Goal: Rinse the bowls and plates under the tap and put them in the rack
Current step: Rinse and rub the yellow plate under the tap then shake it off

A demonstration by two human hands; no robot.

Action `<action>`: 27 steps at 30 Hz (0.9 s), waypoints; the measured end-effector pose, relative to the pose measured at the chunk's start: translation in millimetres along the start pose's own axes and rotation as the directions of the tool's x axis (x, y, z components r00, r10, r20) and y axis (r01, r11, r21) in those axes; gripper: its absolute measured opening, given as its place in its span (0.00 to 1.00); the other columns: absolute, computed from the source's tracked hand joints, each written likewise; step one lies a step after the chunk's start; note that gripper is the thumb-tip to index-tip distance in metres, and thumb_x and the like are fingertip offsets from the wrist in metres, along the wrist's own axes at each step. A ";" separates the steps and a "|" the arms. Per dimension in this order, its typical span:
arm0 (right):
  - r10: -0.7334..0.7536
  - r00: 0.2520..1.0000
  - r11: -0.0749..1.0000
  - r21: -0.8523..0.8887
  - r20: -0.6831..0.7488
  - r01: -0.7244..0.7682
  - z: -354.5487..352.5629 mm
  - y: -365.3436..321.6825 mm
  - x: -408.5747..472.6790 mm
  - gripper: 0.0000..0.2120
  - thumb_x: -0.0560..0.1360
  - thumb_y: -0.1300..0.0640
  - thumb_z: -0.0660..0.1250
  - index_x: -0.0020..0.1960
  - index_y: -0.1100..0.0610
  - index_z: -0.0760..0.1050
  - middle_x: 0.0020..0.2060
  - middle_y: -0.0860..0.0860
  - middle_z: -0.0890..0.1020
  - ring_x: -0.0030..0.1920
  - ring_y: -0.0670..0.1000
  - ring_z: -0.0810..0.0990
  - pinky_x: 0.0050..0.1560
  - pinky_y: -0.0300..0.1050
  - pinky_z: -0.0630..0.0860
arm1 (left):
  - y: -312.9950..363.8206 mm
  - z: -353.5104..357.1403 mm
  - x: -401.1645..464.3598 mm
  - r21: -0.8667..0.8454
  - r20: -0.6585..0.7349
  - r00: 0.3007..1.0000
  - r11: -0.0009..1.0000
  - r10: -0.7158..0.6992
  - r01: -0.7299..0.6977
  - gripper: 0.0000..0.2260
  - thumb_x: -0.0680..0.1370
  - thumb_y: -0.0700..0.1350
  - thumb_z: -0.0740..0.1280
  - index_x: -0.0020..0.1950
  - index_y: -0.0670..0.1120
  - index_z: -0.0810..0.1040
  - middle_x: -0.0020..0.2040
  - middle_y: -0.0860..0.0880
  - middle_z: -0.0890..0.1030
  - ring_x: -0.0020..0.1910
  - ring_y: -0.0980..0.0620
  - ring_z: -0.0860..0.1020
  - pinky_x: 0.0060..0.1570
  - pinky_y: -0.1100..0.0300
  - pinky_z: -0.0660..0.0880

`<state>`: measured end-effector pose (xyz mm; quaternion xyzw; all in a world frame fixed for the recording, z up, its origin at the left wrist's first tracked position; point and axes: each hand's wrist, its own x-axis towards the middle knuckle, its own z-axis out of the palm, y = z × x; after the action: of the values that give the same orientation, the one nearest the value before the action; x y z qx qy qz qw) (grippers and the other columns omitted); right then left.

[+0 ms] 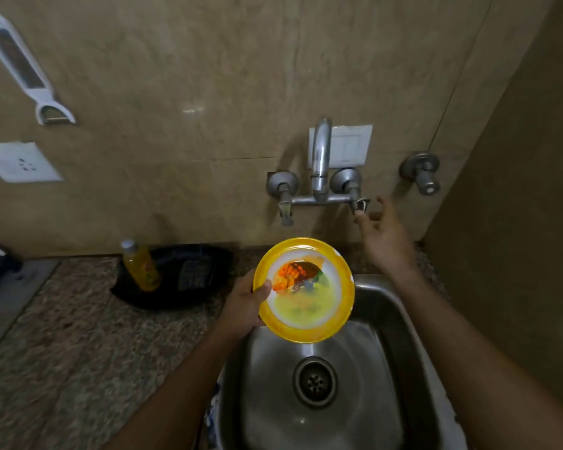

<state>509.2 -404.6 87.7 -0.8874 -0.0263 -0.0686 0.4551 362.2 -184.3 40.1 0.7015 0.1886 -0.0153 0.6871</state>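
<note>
A round plate (pixel 319 315) with a yellow rim and a colourful printed centre hangs tilted over the back left of the steel sink (pixel 400 319). My left hand (pixel 244 305) grips its left edge, thumb on the face. My right hand (pixel 385 237) is raised with fingers spread, fingertips just at the right tap handle (pixel 358 203) of the wall-mounted tap (pixel 320 164). No water is seen running. No rack is in view.
A yellow bottle (pixel 142 266) stands in a dark tray (pixel 189 277) on the speckled counter (pixel 78 336) left of the sink. A second valve (pixel 423 172) sticks out of the wall at right. A white peeler (pixel 20 66) hangs top left above a wall socket (pixel 18 162).
</note>
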 end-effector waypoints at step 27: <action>-0.146 0.982 0.977 -0.175 -0.122 0.124 14.4 2.3 18.3 0.17 0.83 0.47 0.53 0.52 0.59 0.73 0.43 0.57 0.84 0.45 0.61 0.81 0.40 0.52 0.73 | -15.1 18.9 11.5 -0.002 0.046 0.995 0.996 -0.086 0.087 0.09 0.82 0.49 0.63 0.60 0.60 0.76 0.56 0.49 0.83 0.51 0.47 0.83 0.40 0.49 0.82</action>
<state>528.9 -394.5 80.2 -0.9118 -0.0502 -0.1609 0.3746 373.1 -200.0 21.3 0.6909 0.2029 -0.0610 0.6912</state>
